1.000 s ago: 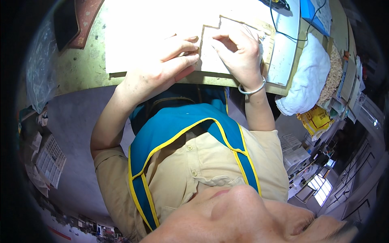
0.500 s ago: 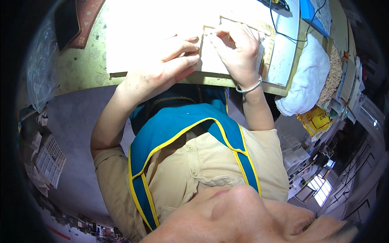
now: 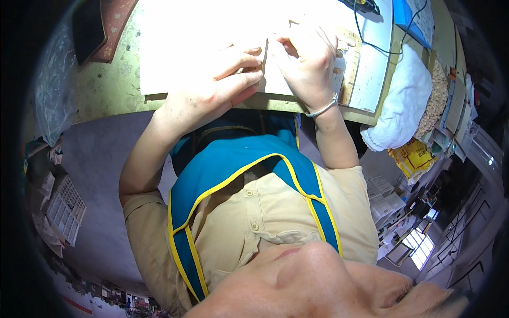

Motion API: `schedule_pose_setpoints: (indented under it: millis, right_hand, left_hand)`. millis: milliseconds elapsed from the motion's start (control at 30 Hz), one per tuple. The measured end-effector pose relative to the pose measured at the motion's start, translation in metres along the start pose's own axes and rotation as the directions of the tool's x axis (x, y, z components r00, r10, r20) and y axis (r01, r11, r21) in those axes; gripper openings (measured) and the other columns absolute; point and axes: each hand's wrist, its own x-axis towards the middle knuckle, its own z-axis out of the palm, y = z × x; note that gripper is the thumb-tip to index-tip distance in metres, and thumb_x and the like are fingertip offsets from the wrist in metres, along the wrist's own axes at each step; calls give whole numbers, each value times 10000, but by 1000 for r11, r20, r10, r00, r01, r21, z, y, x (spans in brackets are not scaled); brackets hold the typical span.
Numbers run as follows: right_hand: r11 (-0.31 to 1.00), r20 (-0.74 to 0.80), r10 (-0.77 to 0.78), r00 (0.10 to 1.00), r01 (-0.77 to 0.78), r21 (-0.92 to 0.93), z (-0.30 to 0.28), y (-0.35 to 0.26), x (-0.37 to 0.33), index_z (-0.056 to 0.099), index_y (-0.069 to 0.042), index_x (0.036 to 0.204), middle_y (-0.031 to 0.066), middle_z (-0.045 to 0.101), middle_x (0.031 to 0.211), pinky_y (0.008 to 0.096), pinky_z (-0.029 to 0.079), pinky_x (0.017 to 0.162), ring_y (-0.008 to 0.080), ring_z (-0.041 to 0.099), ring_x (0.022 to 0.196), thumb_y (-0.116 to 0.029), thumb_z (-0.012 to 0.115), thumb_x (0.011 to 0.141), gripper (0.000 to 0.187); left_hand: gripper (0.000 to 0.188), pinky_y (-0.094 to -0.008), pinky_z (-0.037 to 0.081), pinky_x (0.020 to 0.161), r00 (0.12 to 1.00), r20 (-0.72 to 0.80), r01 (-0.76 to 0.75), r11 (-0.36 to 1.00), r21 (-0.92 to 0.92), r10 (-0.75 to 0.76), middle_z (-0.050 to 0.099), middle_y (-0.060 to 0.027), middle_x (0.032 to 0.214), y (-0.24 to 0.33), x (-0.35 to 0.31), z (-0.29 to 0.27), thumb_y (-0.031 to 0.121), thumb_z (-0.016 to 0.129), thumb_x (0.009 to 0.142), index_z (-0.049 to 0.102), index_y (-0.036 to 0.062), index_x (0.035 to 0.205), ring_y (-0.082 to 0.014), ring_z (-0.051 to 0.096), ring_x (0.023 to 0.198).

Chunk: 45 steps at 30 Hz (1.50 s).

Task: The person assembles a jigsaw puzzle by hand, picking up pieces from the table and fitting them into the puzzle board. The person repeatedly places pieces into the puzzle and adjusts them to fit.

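Note:
My left hand point(image 3: 220, 80) lies on the brightly lit white board point(image 3: 185, 42), its fingers loosely stretched to the right with nothing visible in them. To its right, my right hand point(image 3: 308, 61) has thumb and fingertips drawn together over a thin-edged tan frame point(image 3: 348, 79), part of which shows past that hand. Glare washes out the fingertips, so whatever they pinch, if anything, does not show. A pale band point(image 3: 322, 108) circles the right wrist.
Right of the board lie a white cloth point(image 3: 398, 106), a blue box-like item point(image 3: 412, 24) and a black cable point(image 3: 379, 52). At the left are a dark flat object point(image 3: 87, 31) and clear plastic point(image 3: 54, 90) on the green worktable point(image 3: 114, 85).
My right hand has shifted slightly left and turned a little, with its fingertips higher into the glare. My left hand stays almost in place.

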Motion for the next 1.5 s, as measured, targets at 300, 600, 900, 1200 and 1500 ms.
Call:
schedule_pose_setpoints:
  millis: [300,600,900,1200,1500]
  right_hand:
    - [999,-65,-49,997,50,16,1,5,-3,805,-70,996,84,748,923,439,479,887,273,702,923,-128,862,893,132]
    - [986,-61,141,988,-146,-79,-94,39,-49,825,-70,1063,47,771,995,327,494,790,198,683,843,6,848,844,234]
    - [976,15,158,987,-153,-157,-88,43,-61,832,-69,1057,53,771,1023,391,471,902,248,715,981,-95,864,881,181]
    - [1000,31,-17,999,16,16,-44,13,-18,840,-53,1003,90,784,973,409,516,855,269,719,916,-104,852,911,106]
    - [997,8,14,1000,-15,74,-37,18,-15,845,-39,1035,106,803,1017,385,568,851,272,756,932,-69,861,897,142]
  left_hand:
    - [313,-491,568,1155,1000,-22,-9,1000,-11,9,748,-139,1325,-1,-1,2,4,871,901,790,52,1200,-344,700,1366]
    - [324,-423,600,1095,997,-36,-67,997,35,68,730,-129,1251,1,8,-2,2,860,873,763,56,1178,-331,708,1328]
    - [305,-431,609,1093,996,-29,-79,993,85,82,739,-109,1272,0,7,0,-3,851,898,777,71,1184,-308,713,1332]
    - [277,-426,608,1067,997,-35,-64,998,-1,64,737,-115,1262,-2,3,2,15,856,914,770,65,1172,-327,710,1330]
    - [286,-510,557,1168,1000,0,-31,999,-17,31,754,-146,1329,-3,2,1,18,843,942,802,63,1222,-352,694,1375]
